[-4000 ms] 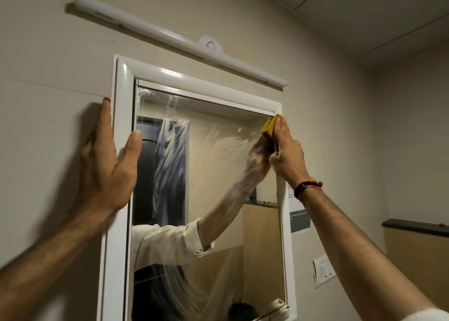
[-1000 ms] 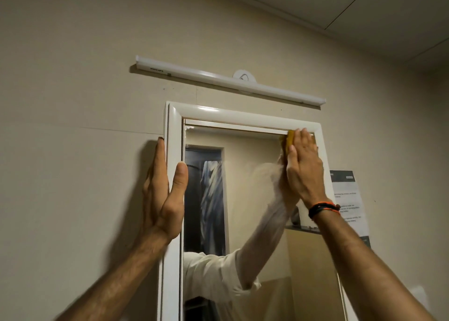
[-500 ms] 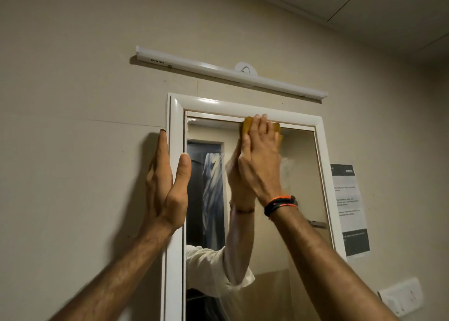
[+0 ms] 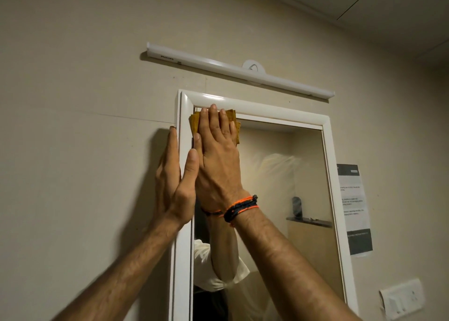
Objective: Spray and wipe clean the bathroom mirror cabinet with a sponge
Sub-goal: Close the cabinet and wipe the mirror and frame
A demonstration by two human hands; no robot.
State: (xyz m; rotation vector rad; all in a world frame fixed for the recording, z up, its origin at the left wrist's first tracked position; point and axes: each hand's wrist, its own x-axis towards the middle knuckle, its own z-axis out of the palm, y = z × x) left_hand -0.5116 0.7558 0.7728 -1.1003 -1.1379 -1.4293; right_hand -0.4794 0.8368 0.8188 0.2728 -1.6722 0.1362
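The right hand (image 4: 218, 155) lies flat on the sponge (image 4: 232, 119), its fingers (image 4: 213, 119) straight and close together, pressing it against the glass in the top left corner of the mirror cabinet (image 4: 279, 113), a little above the middle of the frame. The fingertips reach the inner edge of the top rail, and the sponge's left edge sits just beside the left upright, so there is nowhere further to go up or left: unwiped glass lies only down and to the right of the fingers. The left hand (image 4: 175, 175) is just beside the right one, fingers straight and together against the outer side of the left upright and the wall (image 4: 85, 102), thumb laid on the upright's face, seemingly steadying the cabinet.

The sponge is a thin, soft, mustard-yellow pad, its corners showing past the fingers. The cabinet frame is glossy white moulding, rounded in section; the mirror is smooth, with a cloudy smear right of the hand, near the frame's centre. That streak looks like the likely next stretch to wipe.
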